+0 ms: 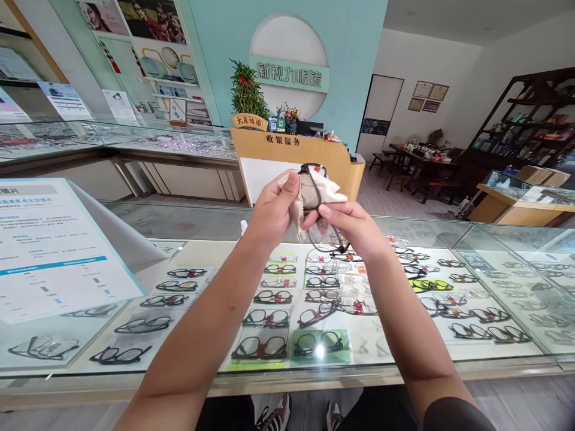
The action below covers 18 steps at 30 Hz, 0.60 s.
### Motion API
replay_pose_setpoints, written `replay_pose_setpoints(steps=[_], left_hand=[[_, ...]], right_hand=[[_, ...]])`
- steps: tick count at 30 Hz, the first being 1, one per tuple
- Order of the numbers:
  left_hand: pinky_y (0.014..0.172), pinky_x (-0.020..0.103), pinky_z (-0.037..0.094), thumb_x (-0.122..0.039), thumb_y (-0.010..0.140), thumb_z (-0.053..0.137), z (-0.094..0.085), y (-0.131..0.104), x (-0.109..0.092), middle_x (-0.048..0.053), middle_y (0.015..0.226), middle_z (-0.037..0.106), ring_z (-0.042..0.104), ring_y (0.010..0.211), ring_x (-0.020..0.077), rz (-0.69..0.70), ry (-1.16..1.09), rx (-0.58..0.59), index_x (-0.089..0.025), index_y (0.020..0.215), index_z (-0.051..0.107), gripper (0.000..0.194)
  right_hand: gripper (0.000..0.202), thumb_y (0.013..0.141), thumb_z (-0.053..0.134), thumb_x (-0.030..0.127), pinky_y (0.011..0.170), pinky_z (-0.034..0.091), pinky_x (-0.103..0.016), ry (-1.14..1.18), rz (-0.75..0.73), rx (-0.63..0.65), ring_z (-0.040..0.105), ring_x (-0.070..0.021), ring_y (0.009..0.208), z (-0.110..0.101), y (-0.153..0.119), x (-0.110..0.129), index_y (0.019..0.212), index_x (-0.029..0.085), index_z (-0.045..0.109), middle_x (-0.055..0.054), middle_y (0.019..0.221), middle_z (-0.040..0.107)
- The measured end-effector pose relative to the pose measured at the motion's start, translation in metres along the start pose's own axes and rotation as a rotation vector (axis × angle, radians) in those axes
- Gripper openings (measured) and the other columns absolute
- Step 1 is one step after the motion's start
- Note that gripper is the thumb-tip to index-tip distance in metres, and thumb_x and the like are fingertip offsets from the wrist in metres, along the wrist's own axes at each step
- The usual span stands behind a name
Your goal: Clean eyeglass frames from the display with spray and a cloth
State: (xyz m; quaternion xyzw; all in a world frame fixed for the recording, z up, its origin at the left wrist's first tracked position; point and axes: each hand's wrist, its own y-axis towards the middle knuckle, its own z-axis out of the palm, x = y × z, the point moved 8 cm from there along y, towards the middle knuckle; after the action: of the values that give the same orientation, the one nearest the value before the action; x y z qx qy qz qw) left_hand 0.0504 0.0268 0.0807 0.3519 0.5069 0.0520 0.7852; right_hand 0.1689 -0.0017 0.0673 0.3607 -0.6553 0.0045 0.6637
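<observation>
Above the glass display counter (215,251), both my hands are raised around one pair of dark-framed eyeglasses (313,239). My left hand (277,206) is closed on a cream cloth (330,187), its thumb on top. The cloth is bunched around part of the eyeglasses and hides it. With thumb and fingers, my right hand (353,222) pinches the eyeglasses at the cloth's lower edge. One lens hangs below the fingers, and part of the dark frame with a red tag shows above the cloth.
Inside the counter lie rows of eyeglasses (265,319), some on green cards (321,347). A printed sign (58,239) stands on the left of the glass. Beyond are a wooden cashier desk (287,155), more showcases (179,143) and a dark table (424,157).
</observation>
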Motion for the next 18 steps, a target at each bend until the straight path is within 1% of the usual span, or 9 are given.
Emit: replay_pose_setpoints(steps=[3, 5, 7, 10, 12, 13, 14, 16, 18], left_hand=[[0.052, 0.026, 0.054, -0.058, 0.090, 0.087, 0.004, 0.001, 0.001, -0.002, 0.062, 0.065, 0.063, 0.052, 0.0135, -0.030, -0.003, 0.115, -0.020, 0.104, 0.066, 0.046], [0.054, 0.025, 0.055, -0.052, 0.086, 0.094, 0.006, 0.000, 0.003, -0.005, 0.061, 0.063, 0.062, 0.052, 0.0130, -0.044, 0.001, 0.137, -0.021, 0.113, 0.065, 0.051], [0.050, 0.024, 0.052, -0.053, 0.085, 0.094, 0.005, -0.001, 0.004, -0.009, 0.055, 0.057, 0.054, 0.045, 0.0104, -0.046, 0.007, 0.089, -0.023, 0.111, 0.063, 0.050], [0.037, 0.021, 0.035, -0.062, 0.088, 0.089, 0.000, -0.003, 0.004, -0.010, 0.051, 0.052, 0.040, 0.034, 0.0062, -0.027, 0.017, -0.058, -0.024, 0.093, 0.058, 0.049], [0.034, 0.021, 0.026, -0.068, 0.087, 0.085, -0.004, -0.004, 0.002, -0.009, 0.051, 0.052, 0.038, 0.032, 0.0053, -0.018, 0.018, -0.133, -0.023, 0.087, 0.056, 0.054], [0.034, 0.021, 0.026, -0.071, 0.087, 0.084, -0.005, -0.004, 0.003, -0.009, 0.051, 0.051, 0.039, 0.032, 0.0056, -0.024, 0.016, -0.151, -0.023, 0.086, 0.056, 0.055], [0.035, 0.022, 0.028, -0.072, 0.088, 0.082, -0.005, -0.004, 0.004, -0.009, 0.049, 0.050, 0.041, 0.032, 0.0066, -0.039, 0.011, -0.153, -0.023, 0.086, 0.057, 0.055], [0.039, 0.024, 0.040, -0.075, 0.092, 0.076, -0.004, -0.001, 0.009, -0.008, 0.048, 0.049, 0.048, 0.036, 0.0102, -0.088, -0.008, -0.125, -0.023, 0.087, 0.061, 0.055], [0.047, 0.028, 0.051, -0.077, 0.095, 0.071, -0.006, 0.002, 0.013, -0.006, 0.050, 0.053, 0.059, 0.044, 0.0150, -0.122, -0.035, -0.114, -0.022, 0.091, 0.065, 0.055]], right_hand=[[0.040, 0.101, 0.073, 0.057, 0.081, 0.051, -0.031, 0.066, 0.029, -0.054, 0.059, -0.0168, 0.080, -0.010, 0.000, -0.003, 0.088, 0.021, 0.089, -0.005, 0.096, 0.082], [0.043, 0.098, 0.075, 0.060, 0.080, 0.052, -0.032, 0.103, 0.048, -0.057, 0.060, -0.0179, 0.080, -0.010, 0.001, -0.008, 0.088, 0.021, 0.089, -0.006, 0.094, 0.081], [0.042, 0.098, 0.075, 0.060, 0.080, 0.051, -0.032, 0.090, 0.043, -0.038, 0.058, -0.0177, 0.078, -0.004, 0.002, -0.011, 0.090, 0.021, 0.089, -0.006, 0.091, 0.078], [0.040, 0.102, 0.071, 0.059, 0.079, 0.048, -0.032, 0.008, 0.020, -0.023, 0.055, -0.0181, 0.080, 0.006, 0.003, -0.013, 0.093, 0.024, 0.089, -0.004, 0.090, 0.074], [0.040, 0.103, 0.070, 0.059, 0.079, 0.047, -0.032, -0.032, 0.018, -0.037, 0.054, -0.0187, 0.082, 0.008, 0.003, -0.014, 0.094, 0.025, 0.089, -0.004, 0.090, 0.072], [0.040, 0.103, 0.070, 0.059, 0.080, 0.047, -0.032, -0.041, 0.025, -0.043, 0.053, -0.0187, 0.082, 0.008, 0.003, -0.015, 0.094, 0.025, 0.089, -0.004, 0.090, 0.072], [0.041, 0.102, 0.070, 0.060, 0.081, 0.047, -0.032, -0.041, 0.031, -0.051, 0.053, -0.0185, 0.081, 0.007, 0.003, -0.016, 0.094, 0.025, 0.089, -0.004, 0.090, 0.072], [0.042, 0.103, 0.069, 0.059, 0.082, 0.048, -0.032, -0.023, 0.030, -0.079, 0.053, -0.0183, 0.079, 0.003, 0.004, -0.016, 0.093, 0.024, 0.088, -0.004, 0.089, 0.074], [0.041, 0.104, 0.068, 0.058, 0.085, 0.050, -0.033, 0.010, 0.018, -0.109, 0.054, -0.0185, 0.079, -0.003, 0.004, -0.015, 0.093, 0.024, 0.088, -0.004, 0.092, 0.077]])
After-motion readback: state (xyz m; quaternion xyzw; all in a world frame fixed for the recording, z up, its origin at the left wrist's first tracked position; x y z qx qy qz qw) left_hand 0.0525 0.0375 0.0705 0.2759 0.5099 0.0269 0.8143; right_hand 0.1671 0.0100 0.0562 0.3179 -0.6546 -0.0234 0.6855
